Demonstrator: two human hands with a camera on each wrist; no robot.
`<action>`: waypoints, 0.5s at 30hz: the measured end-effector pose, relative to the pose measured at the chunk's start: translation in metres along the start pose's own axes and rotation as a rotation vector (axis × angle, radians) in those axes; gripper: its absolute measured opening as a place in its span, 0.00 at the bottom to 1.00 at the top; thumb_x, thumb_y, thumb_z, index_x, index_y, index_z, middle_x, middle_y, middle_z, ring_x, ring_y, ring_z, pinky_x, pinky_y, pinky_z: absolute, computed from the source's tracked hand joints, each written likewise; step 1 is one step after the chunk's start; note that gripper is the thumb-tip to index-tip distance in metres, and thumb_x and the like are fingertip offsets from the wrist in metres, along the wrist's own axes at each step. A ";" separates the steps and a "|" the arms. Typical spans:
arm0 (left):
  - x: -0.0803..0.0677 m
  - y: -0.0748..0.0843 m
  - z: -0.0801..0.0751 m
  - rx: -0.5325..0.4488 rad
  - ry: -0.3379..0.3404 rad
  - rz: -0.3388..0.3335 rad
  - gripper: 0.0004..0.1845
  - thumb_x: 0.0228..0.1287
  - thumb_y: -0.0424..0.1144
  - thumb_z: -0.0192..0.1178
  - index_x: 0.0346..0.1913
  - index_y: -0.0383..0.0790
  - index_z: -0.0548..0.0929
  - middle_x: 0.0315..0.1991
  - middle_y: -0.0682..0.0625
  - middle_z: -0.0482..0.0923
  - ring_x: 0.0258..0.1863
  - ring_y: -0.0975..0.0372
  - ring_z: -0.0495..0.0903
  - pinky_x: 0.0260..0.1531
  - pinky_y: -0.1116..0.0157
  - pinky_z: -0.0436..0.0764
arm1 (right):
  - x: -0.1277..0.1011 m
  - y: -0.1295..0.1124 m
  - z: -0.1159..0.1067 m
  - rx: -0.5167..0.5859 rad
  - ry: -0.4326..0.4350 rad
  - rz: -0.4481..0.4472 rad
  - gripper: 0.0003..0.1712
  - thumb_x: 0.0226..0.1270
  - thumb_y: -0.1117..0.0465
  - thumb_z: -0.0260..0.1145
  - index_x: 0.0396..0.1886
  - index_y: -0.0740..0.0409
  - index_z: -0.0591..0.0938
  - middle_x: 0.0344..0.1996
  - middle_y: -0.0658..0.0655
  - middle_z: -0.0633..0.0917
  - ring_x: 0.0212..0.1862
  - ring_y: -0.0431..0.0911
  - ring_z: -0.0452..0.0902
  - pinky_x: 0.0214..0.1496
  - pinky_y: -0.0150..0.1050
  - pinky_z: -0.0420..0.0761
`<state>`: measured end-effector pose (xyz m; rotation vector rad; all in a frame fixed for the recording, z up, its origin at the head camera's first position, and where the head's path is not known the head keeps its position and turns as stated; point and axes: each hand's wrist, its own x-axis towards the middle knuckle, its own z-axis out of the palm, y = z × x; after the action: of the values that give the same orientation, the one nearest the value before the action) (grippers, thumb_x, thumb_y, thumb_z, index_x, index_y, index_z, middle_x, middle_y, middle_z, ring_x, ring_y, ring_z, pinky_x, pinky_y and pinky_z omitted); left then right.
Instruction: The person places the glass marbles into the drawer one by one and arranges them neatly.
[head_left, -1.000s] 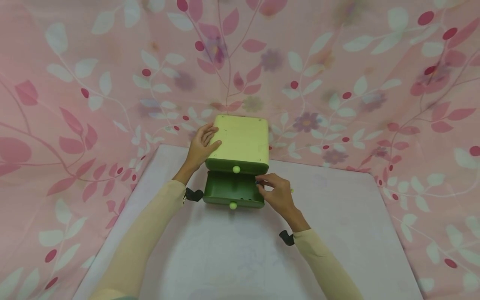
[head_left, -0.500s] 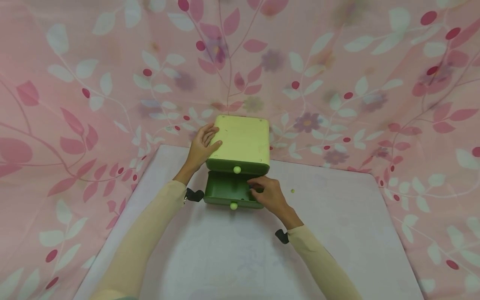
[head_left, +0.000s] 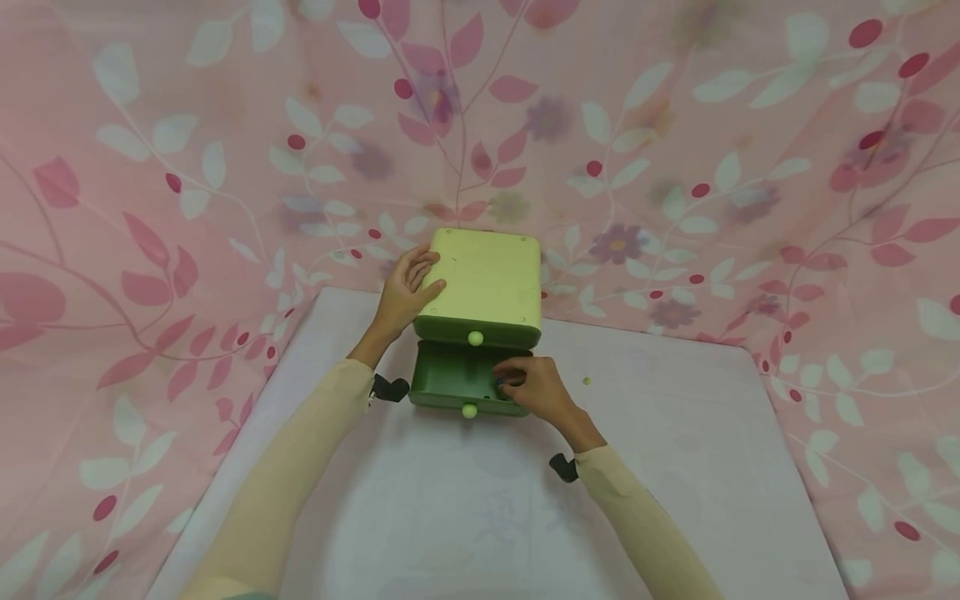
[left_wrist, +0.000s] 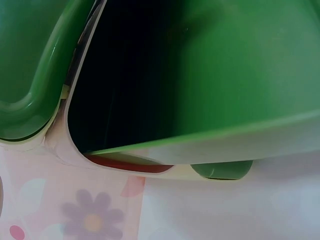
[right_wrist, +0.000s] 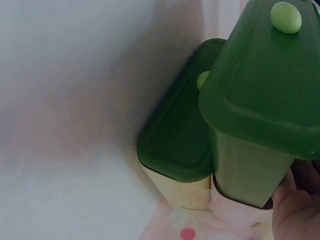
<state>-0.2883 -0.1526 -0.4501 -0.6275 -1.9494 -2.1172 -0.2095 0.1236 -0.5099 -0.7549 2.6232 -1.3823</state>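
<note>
A small drawer cabinet (head_left: 483,275) with a pale yellow-green top stands at the far side of the table. Its lower green drawer (head_left: 450,371) is pulled out; the upper drawer (head_left: 442,331), with a round light-green knob, is pushed in. My left hand (head_left: 402,290) rests on the cabinet's left side, thumb over the top. Over the right end of the pulled-out drawer, my right hand (head_left: 546,390) pinches a tiny blue piece (head_left: 499,382), its kind too small to tell. That hand's edge shows beside the drawer (right_wrist: 260,95) in the right wrist view. Inside lies a tiny dark piece (head_left: 487,397).
A tiny yellowish piece (head_left: 587,381) lies on the white tabletop (head_left: 652,442) to the right of the cabinet. Pink floral cloth (head_left: 315,108) hangs behind and on both sides of the table. The left wrist view looks into the drawer's green interior (left_wrist: 245,60).
My right hand has moved left and slightly down, from the drawer's right rim to over its inside, with the blue piece. The left hand stays in place.
</note>
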 end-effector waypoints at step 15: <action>0.001 0.000 0.000 -0.005 -0.005 0.004 0.37 0.62 0.23 0.60 0.72 0.25 0.55 0.65 0.28 0.61 0.70 0.46 0.59 0.73 0.59 0.58 | 0.006 -0.004 -0.003 -0.051 -0.083 0.051 0.15 0.55 0.75 0.70 0.44 0.63 0.87 0.39 0.54 0.87 0.37 0.43 0.85 0.36 0.29 0.86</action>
<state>-0.2887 -0.1521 -0.4496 -0.6378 -1.9436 -2.1210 -0.2136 0.1211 -0.5043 -0.7287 2.6039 -1.2480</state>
